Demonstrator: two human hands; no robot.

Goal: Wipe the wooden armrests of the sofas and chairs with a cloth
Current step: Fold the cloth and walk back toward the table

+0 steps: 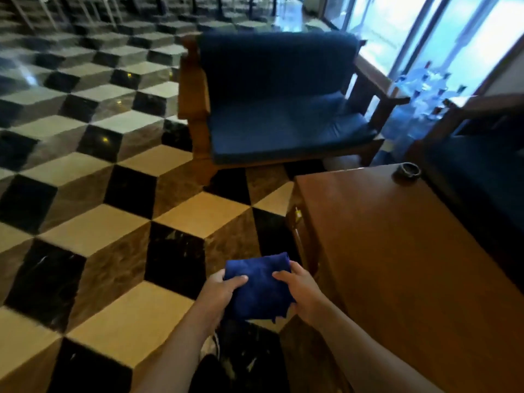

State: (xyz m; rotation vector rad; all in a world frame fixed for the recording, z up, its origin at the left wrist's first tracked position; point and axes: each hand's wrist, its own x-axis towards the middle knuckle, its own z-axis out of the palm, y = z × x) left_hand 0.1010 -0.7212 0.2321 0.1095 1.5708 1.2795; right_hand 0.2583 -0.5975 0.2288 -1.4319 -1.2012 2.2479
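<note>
A folded dark blue cloth (259, 287) is held in front of me, low in the view. My left hand (219, 293) grips its left edge and my right hand (302, 290) grips its right edge. Ahead stands a wooden sofa with blue cushions (283, 120). Its left armrest (192, 86) and right armrest (377, 83) are bare wood, both well beyond my reach. At the right edge is part of a second blue seat (482, 177) with a wooden armrest (487, 104).
A wooden coffee table (397, 265) fills the lower right, close to my right hand, with a dark ashtray (407, 171) at its far corner. The floor (93, 222) is glossy checkered tile. Bright windows (453, 38) and several water bottles (422, 86) are at the far right.
</note>
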